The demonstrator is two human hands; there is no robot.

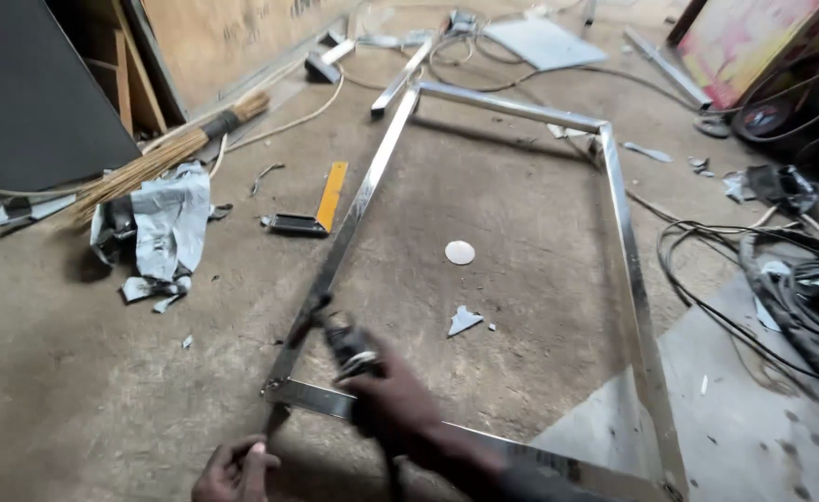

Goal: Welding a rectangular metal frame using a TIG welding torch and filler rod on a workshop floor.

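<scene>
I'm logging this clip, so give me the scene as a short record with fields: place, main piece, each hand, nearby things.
place: dusty concrete floor
main piece: shiny rectangular metal tube frame lying flat
right hand: grips a blurred dark power tool at the frame's near-left corner
left hand: low beside that corner; hold unclear
nearby: yellow-bladed try square, straw broom, crumpled grey sheet, tangled black cables

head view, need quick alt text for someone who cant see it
A person's right hand holds a dark power tool against the near left corner of a shiny rectangular metal frame lying on a dusty concrete floor. The left hand rests by that corner. A try square, broom and cables lie around.
</scene>
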